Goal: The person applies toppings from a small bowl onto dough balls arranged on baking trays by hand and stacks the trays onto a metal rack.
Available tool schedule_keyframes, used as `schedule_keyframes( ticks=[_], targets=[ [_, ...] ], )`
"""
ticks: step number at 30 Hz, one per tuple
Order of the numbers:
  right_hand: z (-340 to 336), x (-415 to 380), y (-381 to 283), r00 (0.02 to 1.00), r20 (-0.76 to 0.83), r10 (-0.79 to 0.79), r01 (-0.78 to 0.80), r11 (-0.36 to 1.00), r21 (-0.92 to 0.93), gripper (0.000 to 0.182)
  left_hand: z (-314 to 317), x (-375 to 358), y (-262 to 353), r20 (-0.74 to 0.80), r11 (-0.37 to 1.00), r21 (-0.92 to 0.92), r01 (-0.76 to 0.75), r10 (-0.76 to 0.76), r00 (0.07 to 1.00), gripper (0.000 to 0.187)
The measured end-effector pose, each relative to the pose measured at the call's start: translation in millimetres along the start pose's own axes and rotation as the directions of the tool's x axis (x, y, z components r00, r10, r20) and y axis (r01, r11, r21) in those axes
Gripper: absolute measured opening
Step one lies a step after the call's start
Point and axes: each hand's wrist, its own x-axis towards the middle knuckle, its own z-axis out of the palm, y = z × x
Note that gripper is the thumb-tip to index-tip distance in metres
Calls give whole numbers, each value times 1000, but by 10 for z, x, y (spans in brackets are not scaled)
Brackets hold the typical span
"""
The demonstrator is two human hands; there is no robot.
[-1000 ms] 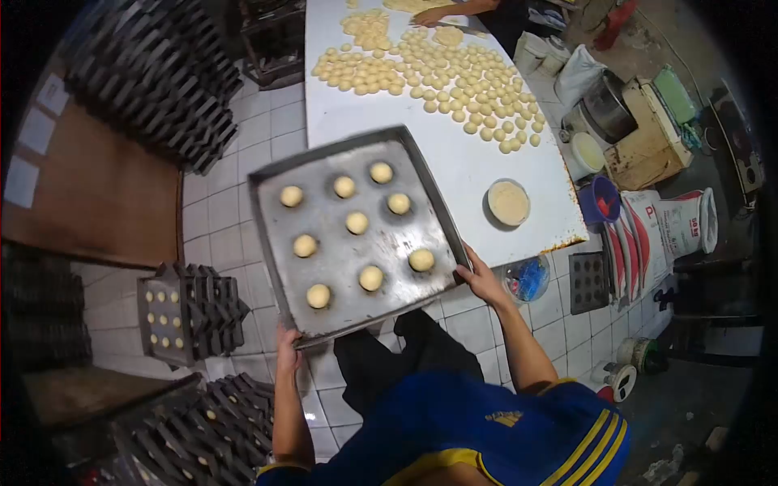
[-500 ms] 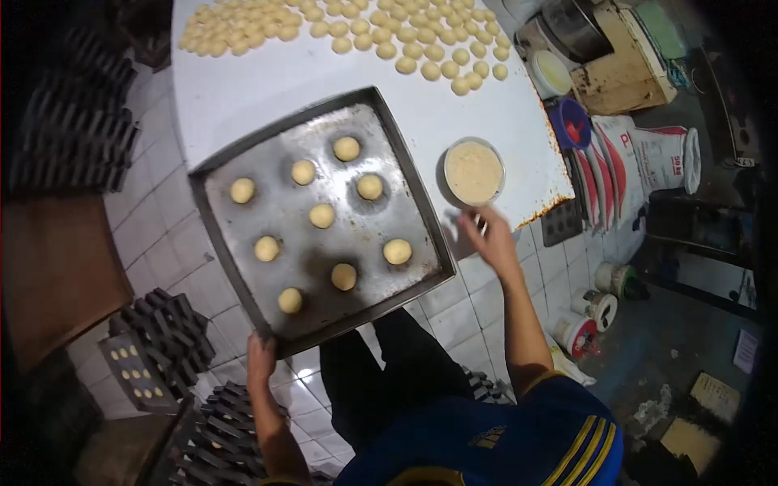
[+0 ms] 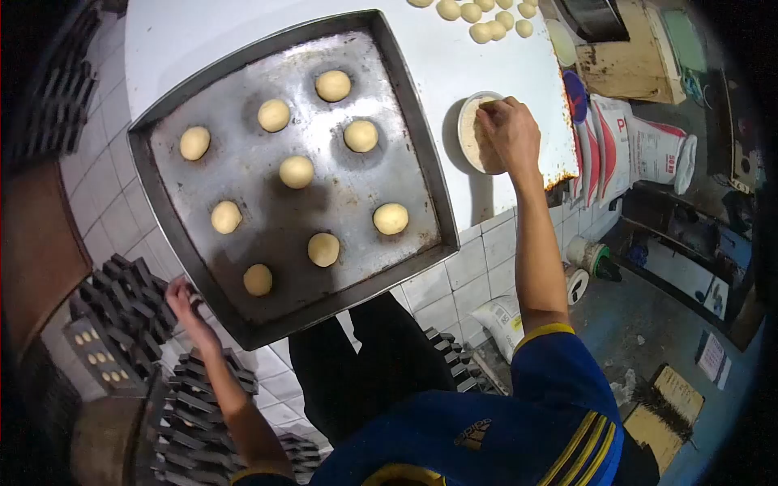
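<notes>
A dark square baking tray [image 3: 284,320] rests on the white table and juts over its near edge. Several round pale dough balls [image 3: 297,172] are spaced out across it. My left hand [image 3: 190,308] is beside the tray's left outer wall, fingers apart and holding nothing that I can see. To the right of the tray stands a small round bowl [image 3: 463,144] of pale beige, crumbly-looking stuff. Over that bowl is my right hand [image 3: 515,138], its fingertips pinched together at the contents; what lies between them is hidden.
More dough balls [image 3: 482,32] lie on the white table [image 3: 438,61] at the back. Its right edge is rusty. Sacks [image 3: 612,150], a purple container [image 3: 574,95] and tubs [image 3: 585,255] are on the right. Stacked dark trays [image 3: 134,304] stand at the lower left.
My right hand has moved from below the bowl to over it, its fingers closing at the contents. My left hand has left the tray's near corner. The view has shifted closer to the tray.
</notes>
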Motion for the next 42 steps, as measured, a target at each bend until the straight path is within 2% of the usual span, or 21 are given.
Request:
schedule_keyframes(
  ticks=[2,3,4,5,7,8,13,14,16,17,19,21,24,26,28,29,31,34,38,41,42],
  targets=[
    [29,-11,92,997,-68,-47,50,998,44,25,208,116,13,-69,999,-31,-25,22,997,54],
    [16,-21,176,996,-66,-59,62,997,50,25,286,128,18,58,969,-220,115,-104,993,60],
    [32,-45,257,999,-28,35,-24,949,314,27,303,133,17,195,888,-379,261,-199,960,67],
    [31,-51,153,993,39,111,-115,824,555,29,291,150,-37,167,892,-378,250,-200,966,67],
    [-163,-132,-104,980,171,103,-192,722,665,31,339,199,-133,323,850,-428,307,-173,930,76],
    [-293,-217,-377,958,273,90,-266,641,720,26,354,217,-94,305,852,-429,300,-176,936,76],
    [-139,-309,-1285,969,148,-200,56,757,651,18,582,240,436,254,889,-424,175,-69,965,77],
    [-19,-287,-1363,954,7,-298,251,814,523,15,576,297,427,250,888,-423,177,-73,965,77],
    [143,-222,-1507,942,-35,-332,311,833,458,14,543,415,401,256,980,-130,152,-115,960,73],
    [201,-202,-1569,928,-79,-363,364,848,384,13,562,439,373,254,980,-127,155,-118,960,73],
    [258,-209,-1606,923,-86,-376,381,858,344,11,621,448,317,282,988,-155,-6,50,958,64],
    [318,-249,-1562,878,-41,-477,476,861,178,17,635,445,291,272,989,-145,-24,63,960,60],
    [261,-451,-1562,856,-43,-514,512,837,194,31,593,429,255,264,995,-73,-68,85,961,55],
    [180,-502,-1506,865,-35,-500,491,831,261,36,496,511,50,271,995,-20,-98,100,957,55],
    [21,-531,-1371,905,-41,-423,398,809,432,44,308,631,-306,292,981,-184,61,-5,956,57],
    [-23,-533,-1238,956,-89,-281,286,814,506,40,334,631,-276,309,964,-240,115,-37,950,58],
    [-155,-434,-813,985,-162,-58,132,859,495,33,283,559,-107,346,827,-479,293,-129,929,64],
    [-164,-331,-212,993,-46,109,-98,976,196,26,389,467,162,290,897,-397,195,-79,954,70],
    [-9,-247,-37,1000,-25,12,-10,998,61,22,344,499,88,323,964,-254,83,4,946,72],
    [52,-200,-47,1000,-18,-1,1,1000,-3,21,454,487,171,266,911,-339,233,-145,953,72],
    [49,-193,-51,1000,-19,-4,4,1000,1,21,627,464,278,167,929,-366,53,9,986,72]
  ],
)
